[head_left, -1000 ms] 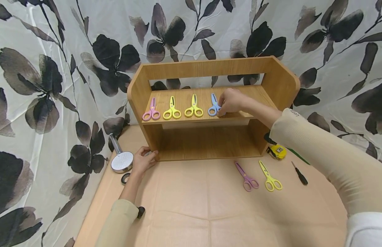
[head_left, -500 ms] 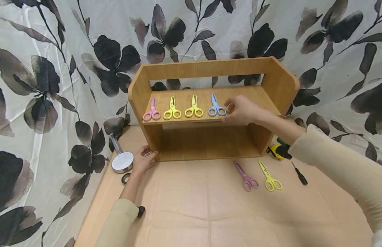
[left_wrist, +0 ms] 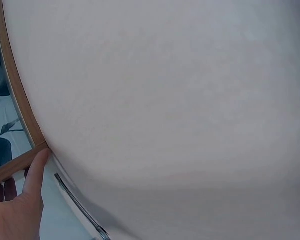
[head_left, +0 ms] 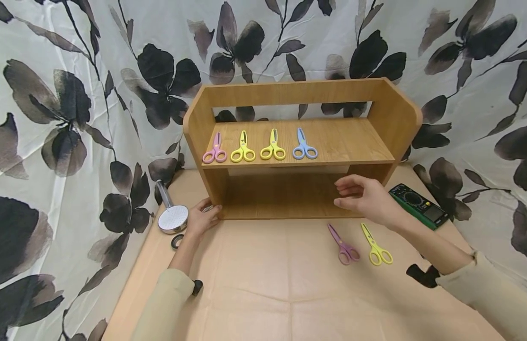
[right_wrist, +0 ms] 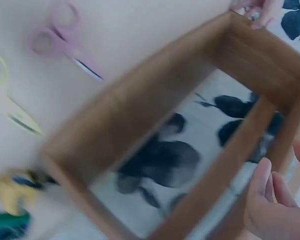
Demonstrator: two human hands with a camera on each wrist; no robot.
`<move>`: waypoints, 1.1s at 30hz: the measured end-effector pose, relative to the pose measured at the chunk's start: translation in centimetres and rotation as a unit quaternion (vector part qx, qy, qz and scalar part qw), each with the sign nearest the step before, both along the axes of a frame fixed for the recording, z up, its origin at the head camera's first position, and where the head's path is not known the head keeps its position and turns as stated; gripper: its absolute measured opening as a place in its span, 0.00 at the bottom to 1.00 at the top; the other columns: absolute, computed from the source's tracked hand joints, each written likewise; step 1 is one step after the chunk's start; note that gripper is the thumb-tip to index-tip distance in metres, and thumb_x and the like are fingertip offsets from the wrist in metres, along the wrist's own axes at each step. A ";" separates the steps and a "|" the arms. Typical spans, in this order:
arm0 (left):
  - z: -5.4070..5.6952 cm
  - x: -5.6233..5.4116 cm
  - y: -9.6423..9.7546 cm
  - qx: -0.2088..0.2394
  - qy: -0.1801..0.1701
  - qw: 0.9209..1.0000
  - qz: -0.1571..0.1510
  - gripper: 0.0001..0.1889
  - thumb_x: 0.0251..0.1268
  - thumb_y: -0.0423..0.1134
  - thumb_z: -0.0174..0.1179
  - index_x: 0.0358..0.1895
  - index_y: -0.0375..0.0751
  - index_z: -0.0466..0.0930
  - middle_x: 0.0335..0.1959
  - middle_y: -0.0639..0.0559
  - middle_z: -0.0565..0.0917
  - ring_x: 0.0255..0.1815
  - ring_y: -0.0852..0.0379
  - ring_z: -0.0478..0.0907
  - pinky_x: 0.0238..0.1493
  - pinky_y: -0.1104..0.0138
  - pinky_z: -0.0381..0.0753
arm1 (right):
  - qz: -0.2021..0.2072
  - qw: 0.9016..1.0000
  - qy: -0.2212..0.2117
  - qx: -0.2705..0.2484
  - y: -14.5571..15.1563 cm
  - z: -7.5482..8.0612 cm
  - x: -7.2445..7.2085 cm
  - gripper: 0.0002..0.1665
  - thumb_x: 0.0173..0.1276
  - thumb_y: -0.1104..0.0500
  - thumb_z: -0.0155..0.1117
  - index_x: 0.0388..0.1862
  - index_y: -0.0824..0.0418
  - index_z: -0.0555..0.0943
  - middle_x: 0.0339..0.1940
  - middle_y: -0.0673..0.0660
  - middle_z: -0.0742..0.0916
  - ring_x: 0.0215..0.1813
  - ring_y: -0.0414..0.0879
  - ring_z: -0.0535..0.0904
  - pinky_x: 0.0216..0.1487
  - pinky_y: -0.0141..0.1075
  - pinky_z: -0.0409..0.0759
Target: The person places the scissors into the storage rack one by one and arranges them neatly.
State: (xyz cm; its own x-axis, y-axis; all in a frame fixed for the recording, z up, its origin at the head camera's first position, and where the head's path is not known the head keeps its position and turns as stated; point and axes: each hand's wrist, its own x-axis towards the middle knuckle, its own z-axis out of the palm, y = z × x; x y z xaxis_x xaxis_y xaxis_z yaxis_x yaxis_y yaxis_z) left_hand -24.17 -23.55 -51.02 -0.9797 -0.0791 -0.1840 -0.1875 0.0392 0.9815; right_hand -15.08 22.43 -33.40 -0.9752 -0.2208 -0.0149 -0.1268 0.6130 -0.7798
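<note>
Worktop [head_left: 263,289] carries the shelf [head_left: 401,118], probably stiff; your left hand [head_left: 202,219] pinches its lower left front corner. Your right hand [head_left: 369,196], before the shelf's lower right, holds nothing, fingers bent, apart from the thumb. Purple scissors [head_left: 342,244] and yellow scissors [head_left: 374,246] lie in front of the shelf, blue scissors [head_left: 303,145] on its upper deck: likely light, rigid, slick, best gripped by the loops.

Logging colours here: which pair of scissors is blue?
The blue scissors, rightmost of four on the upper shelf. The other three are a pink pair and two yellow pairs; a purple pair and another yellow pair lie on the table.
</note>
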 end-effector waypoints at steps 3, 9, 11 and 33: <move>0.3 0.0 0.1 -0.006 0.002 1.000 -0.004 0.30 0.72 0.36 0.65 0.75 0.41 0.71 0.74 0.40 0.69 0.65 0.37 0.80 0.66 0.49 0.83 | -0.019 0.999 -0.021 -0.019 1.4 -2.7 1.0 0.28 0.71 0.57 0.73 0.65 0.65 0.76 0.60 0.65 0.83 0.59 0.57 0.82 0.48 0.22 0.84; 0.6 0.0 0.2 -0.010 0.001 1.000 -0.007 0.30 0.73 0.36 0.64 0.76 0.41 0.70 0.74 0.39 0.68 0.66 0.35 0.78 0.67 0.49 0.82 | -0.032 0.998 -0.048 -0.036 3.3 -8.0 2.3 0.31 0.71 0.54 0.73 0.66 0.66 0.75 0.61 0.65 0.83 0.61 0.59 0.81 0.48 0.24 0.85; 0.6 -0.1 0.2 -0.008 0.000 1.000 -0.005 0.30 0.73 0.36 0.64 0.76 0.40 0.70 0.73 0.38 0.69 0.66 0.35 0.78 0.67 0.48 0.82 | -0.032 0.997 -0.058 -0.041 3.7 -9.6 2.6 0.32 0.71 0.54 0.73 0.67 0.66 0.75 0.62 0.65 0.83 0.62 0.60 0.80 0.49 0.23 0.84; 0.2 0.1 0.3 -0.012 -0.003 1.000 0.005 0.28 0.72 0.36 0.64 0.73 0.40 0.73 0.70 0.41 0.71 0.60 0.44 0.82 0.65 0.51 0.85 | -0.030 0.994 -0.108 -0.013 4.5 -17.6 4.2 0.34 0.59 0.70 0.77 0.63 0.73 0.76 0.57 0.67 0.84 0.58 0.58 0.81 0.61 0.48 0.86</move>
